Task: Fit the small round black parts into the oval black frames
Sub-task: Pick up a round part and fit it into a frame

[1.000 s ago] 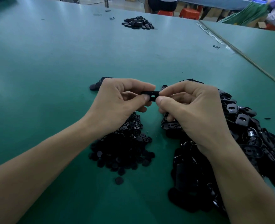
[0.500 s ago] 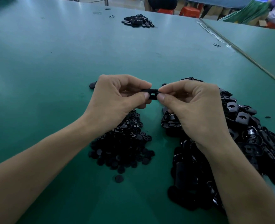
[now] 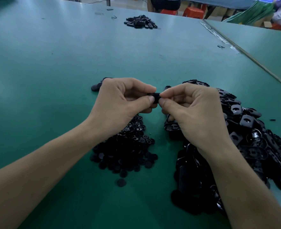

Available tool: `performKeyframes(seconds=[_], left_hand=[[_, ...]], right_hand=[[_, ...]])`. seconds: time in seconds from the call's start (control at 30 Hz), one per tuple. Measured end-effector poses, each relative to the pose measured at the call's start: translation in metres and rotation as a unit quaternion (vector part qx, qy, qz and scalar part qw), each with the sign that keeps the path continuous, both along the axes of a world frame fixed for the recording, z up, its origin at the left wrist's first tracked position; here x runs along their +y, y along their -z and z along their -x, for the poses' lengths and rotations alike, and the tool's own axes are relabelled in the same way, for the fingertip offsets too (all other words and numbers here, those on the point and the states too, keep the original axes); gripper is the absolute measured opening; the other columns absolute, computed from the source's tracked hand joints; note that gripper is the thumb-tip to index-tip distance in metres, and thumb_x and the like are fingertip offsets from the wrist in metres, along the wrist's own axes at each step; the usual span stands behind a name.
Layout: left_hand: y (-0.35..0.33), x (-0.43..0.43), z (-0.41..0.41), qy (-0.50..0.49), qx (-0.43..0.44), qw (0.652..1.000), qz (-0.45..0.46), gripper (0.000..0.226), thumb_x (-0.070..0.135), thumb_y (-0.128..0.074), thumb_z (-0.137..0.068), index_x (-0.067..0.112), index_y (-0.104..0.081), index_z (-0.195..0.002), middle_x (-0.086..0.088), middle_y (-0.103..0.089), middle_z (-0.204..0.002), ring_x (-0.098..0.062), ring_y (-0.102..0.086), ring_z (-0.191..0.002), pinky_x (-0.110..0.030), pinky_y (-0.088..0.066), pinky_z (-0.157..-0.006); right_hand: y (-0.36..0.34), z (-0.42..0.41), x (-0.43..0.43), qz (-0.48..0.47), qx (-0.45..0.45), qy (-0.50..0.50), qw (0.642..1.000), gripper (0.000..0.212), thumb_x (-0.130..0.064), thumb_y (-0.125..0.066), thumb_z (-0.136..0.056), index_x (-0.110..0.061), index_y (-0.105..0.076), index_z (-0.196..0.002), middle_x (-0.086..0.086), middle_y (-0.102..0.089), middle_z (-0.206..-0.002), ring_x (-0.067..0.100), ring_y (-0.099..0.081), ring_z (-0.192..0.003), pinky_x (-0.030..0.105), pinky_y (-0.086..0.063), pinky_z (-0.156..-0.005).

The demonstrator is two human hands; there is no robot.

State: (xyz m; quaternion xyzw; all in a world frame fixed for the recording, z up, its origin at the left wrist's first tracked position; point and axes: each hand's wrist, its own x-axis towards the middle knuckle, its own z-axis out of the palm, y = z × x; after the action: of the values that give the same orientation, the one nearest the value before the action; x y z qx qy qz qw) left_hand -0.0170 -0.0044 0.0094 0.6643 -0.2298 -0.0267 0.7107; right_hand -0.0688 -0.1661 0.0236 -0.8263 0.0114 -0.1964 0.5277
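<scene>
**While Seating Is Under Way: Grip Findings**

Where thumb and forefinger of the left hand (image 3: 119, 104) and right hand (image 3: 194, 113) meet, each pinches an end of an oval black plastic frame (image 3: 155, 96), held above the green table (image 3: 53, 80). Judged light, stiff and slick; grip the rims. Small round black plastic parts (image 3: 128, 151) lie beneath the left hand.

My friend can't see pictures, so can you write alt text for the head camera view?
A left hand and a right hand pinch one small black plastic piece between them above a green table. Near the left lies a pile of small round black parts; near the right, a bigger heap of oval black frames.
</scene>
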Motion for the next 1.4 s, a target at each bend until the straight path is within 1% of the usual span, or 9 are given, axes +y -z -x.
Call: performKeyframes(seconds=[0.23, 0.37, 0.53, 0.67, 0.83, 0.93, 1.13, 1.3, 1.4], left_hand=[[0.001, 0.001, 0.000, -0.007, -0.031, 0.999, -0.035, 0.025, -0.008, -0.073, -0.083, 0.016, -0.074, -0.087, -0.001, -0.077, -0.077, -0.017, -0.076, -0.072, -0.023, -0.058, -0.068], [0.003, 0.001, 0.001, -0.024, -0.053, 0.996, -0.067, 0.018, 0.008, -0.074, -0.078, 0.023, -0.074, -0.087, 0.003, -0.077, -0.080, -0.013, -0.076, -0.073, -0.029, -0.061, -0.071], [0.006, -0.003, 0.005, -0.044, -0.090, 0.991, -0.083, 0.022, 0.010, -0.074, -0.079, 0.029, -0.074, -0.090, 0.008, -0.077, -0.082, -0.010, -0.075, -0.077, -0.024, -0.059, -0.075], [0.006, -0.003, 0.004, -0.051, -0.100, 0.990, -0.083, 0.028, 0.000, -0.074, -0.083, 0.027, -0.074, -0.091, 0.007, -0.078, -0.083, -0.009, -0.075, -0.078, -0.024, -0.059, -0.076], [0.005, -0.003, 0.007, -0.069, -0.136, 0.982, -0.109, 0.027, 0.004, -0.074, -0.083, 0.028, -0.074, -0.094, 0.010, -0.076, -0.084, -0.005, -0.073, -0.077, -0.019, -0.057, -0.074], [0.004, -0.002, 0.005, -0.072, -0.132, 0.983, -0.102, 0.027, 0.006, -0.076, -0.082, 0.030, -0.073, -0.094, 0.010, -0.077, -0.083, -0.005, -0.074, -0.077, -0.021, -0.058, -0.075], [0.006, -0.003, 0.004, -0.074, -0.103, 0.988, -0.090, 0.023, 0.012, -0.076, -0.078, 0.031, -0.074, -0.090, 0.006, -0.077, -0.082, -0.010, -0.075, -0.074, -0.030, -0.061, -0.075], [0.009, -0.004, 0.006, -0.070, -0.096, 0.989, -0.085, 0.023, 0.010, -0.075, -0.079, 0.030, -0.073, -0.091, 0.006, -0.077, -0.082, -0.011, -0.075, -0.075, -0.029, -0.061, -0.076], [0.008, -0.003, 0.004, -0.063, -0.102, 0.989, -0.091, 0.021, 0.012, -0.074, -0.079, 0.029, -0.072, -0.092, 0.006, -0.077, -0.083, -0.012, -0.075, -0.078, -0.027, -0.059, -0.075]], right_hand=[[0.000, 0.000, 0.001, 0.038, 0.002, 0.002, 0.999, 0.014, -0.012, -0.077, -0.083, -0.025, -0.075, -0.078, -0.007, -0.073, -0.070, 0.011, -0.071, -0.067, 0.035, -0.060, -0.066], [-0.002, 0.001, 0.003, 0.048, 0.016, 0.003, 0.999, 0.019, -0.007, -0.076, -0.083, -0.025, -0.074, -0.077, -0.006, -0.072, -0.068, 0.011, -0.071, -0.066, 0.041, -0.060, -0.067], [-0.002, 0.002, 0.003, 0.043, 0.037, 0.015, 0.998, 0.019, -0.009, -0.076, -0.083, -0.026, -0.072, -0.074, -0.004, -0.071, -0.065, 0.015, -0.070, -0.064, 0.047, -0.058, -0.064], [-0.003, 0.003, 0.007, 0.058, 0.025, 0.017, 0.998, 0.022, -0.009, -0.076, -0.083, -0.028, -0.067, -0.076, -0.007, -0.070, -0.067, 0.013, -0.070, -0.067, 0.045, -0.059, -0.068], [-0.001, 0.004, 0.010, 0.081, 0.013, 0.040, 0.996, 0.034, -0.013, -0.075, -0.084, -0.032, -0.048, -0.079, -0.001, -0.069, -0.074, 0.017, -0.069, -0.068, 0.043, -0.058, -0.066], [-0.002, 0.004, 0.012, 0.094, -0.004, 0.050, 0.994, 0.031, -0.013, -0.074, -0.085, -0.029, -0.048, -0.076, -0.001, -0.068, -0.074, 0.019, -0.067, -0.068, 0.043, -0.056, -0.066], [-0.003, 0.005, 0.017, 0.158, -0.030, 0.069, 0.985, 0.030, -0.014, -0.074, -0.084, -0.027, -0.049, -0.075, -0.008, -0.064, -0.070, 0.008, -0.060, -0.065, 0.029, -0.049, -0.061], [-0.002, 0.004, 0.013, 0.077, 0.011, 0.061, 0.995, 0.033, -0.013, -0.076, -0.083, -0.027, -0.051, -0.068, 0.002, -0.070, -0.073, 0.025, -0.070, -0.068, 0.045, -0.057, -0.063], [-0.002, 0.006, 0.015, 0.057, 0.004, 0.062, 0.996, 0.035, -0.013, -0.077, -0.082, -0.028, -0.051, -0.064, 0.001, -0.071, -0.069, 0.018, -0.071, -0.063, 0.045, -0.059, -0.062]])
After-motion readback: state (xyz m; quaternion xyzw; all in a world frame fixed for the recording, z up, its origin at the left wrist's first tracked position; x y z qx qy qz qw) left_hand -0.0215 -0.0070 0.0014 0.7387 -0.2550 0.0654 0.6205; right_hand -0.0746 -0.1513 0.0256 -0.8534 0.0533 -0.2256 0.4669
